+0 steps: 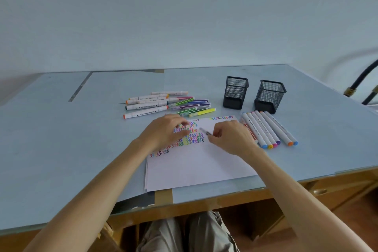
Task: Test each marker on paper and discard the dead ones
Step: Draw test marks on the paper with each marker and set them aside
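Both hands worked over the paper [196, 161], a small stack of white sheets lying near the counter's [61, 149] front edge, a little right of center. The paper's far half was covered with rows of coloured zigzag test marks. The left hand [169, 129] rested palm-down on the marked area, fingers loosely curled; whether it pinched anything, such as a cap, could not be told. The right hand [231, 135] pinched a thin marker [204, 130] between thumb and fingers, its blurred shaft slanting toward the left hand just above the sheet; its colour could not be told.

Unsorted pile of markers [163, 102] lay beyond the paper toward the counter's far edge: fat white-barrelled ones on the left side, thin striped green, purple and pink ones plus a yellow one [202, 112] on the right side, all lying roughly parallel to the far edge. A second row of fat white markers [268, 129] lay side by side touching each other just beside the paper's right edge, coloured caps pointing toward the front edge: blue, yellow, pink, purple, orange, blue.

Two black mesh pen cups stood upright toward the far right corner, left cup [236, 92] and right cup [269, 96], near each other but apart.
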